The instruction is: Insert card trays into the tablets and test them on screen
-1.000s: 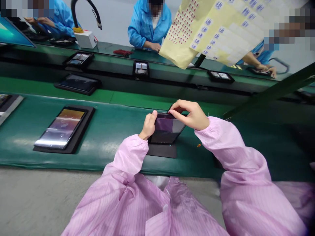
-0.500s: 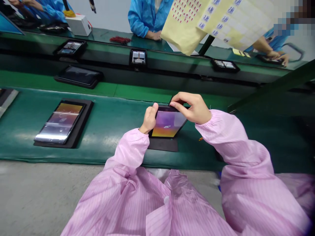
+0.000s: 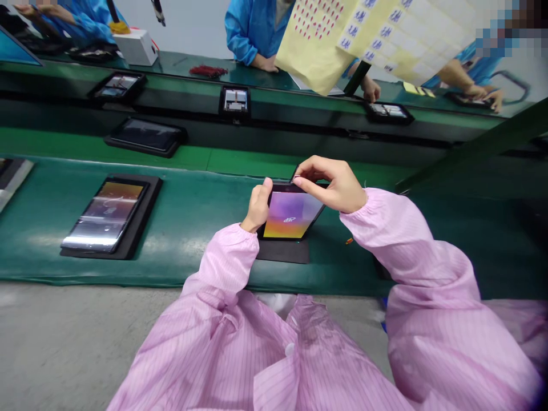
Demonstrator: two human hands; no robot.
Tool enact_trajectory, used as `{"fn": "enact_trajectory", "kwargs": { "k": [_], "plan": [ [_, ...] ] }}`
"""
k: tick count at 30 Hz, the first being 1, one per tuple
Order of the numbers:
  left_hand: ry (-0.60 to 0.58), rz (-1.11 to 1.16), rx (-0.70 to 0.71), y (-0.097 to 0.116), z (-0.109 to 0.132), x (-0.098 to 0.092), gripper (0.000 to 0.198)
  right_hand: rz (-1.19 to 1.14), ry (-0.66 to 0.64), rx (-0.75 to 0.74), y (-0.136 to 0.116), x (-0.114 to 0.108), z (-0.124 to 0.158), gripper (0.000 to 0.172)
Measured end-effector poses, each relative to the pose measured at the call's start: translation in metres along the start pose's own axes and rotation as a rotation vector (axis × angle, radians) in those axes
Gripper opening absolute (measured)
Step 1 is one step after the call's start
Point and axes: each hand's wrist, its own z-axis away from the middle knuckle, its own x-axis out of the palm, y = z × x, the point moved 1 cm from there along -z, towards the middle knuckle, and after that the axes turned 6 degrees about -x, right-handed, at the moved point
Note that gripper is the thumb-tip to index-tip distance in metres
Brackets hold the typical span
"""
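Observation:
A tablet [image 3: 287, 220] with a lit purple-to-yellow screen stands tilted up on its lower edge over a dark foam pad [image 3: 285, 252]. My left hand [image 3: 258, 206] grips its left edge, thumb along the side near the upper corner. At the top edge, my right hand [image 3: 331, 181] is closed in a pinch; a slim dark piece [image 3: 294, 173] shows at the fingertips, too small to name. The other fingers curl behind it, partly hidden. To the left, a second lit tablet [image 3: 105, 216] with a glossy film lies on a black foam tray [image 3: 143, 220].
Beyond the green bench [image 3: 201, 228] runs a green belt [image 3: 205, 160] carrying a dark device in a tray [image 3: 145, 136]. Farther back are several opened devices, one in a black holder [image 3: 235, 101]. Co-workers in blue sleeves sit opposite. Yellow sheets [image 3: 312, 51] hang at upper right beside a post [image 3: 475, 145].
The tray on the near belt has shifted slightly right, and the opened devices behind slightly left. A co-worker's hand now reaches to the right-hand opened device. My hands have barely moved.

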Motion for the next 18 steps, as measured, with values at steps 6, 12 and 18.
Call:
{"fn": "enact_trajectory", "kwargs": {
  "k": [6,12,18],
  "plan": [
    [-0.023,0.017,0.008,0.001,-0.001,0.001,0.061,0.021,0.031,-0.03,0.001,0.001,0.001,0.02],
    [-0.082,0.018,0.003,0.001,-0.001,0.001,0.061,0.02,0.049,-0.036,-0.001,0.004,-0.004,0.023],
    [-0.019,0.017,-0.026,0.004,-0.007,-0.001,0.06,0.032,0.609,0.208,0.02,-0.027,0.024,0.025]
  ]
}}
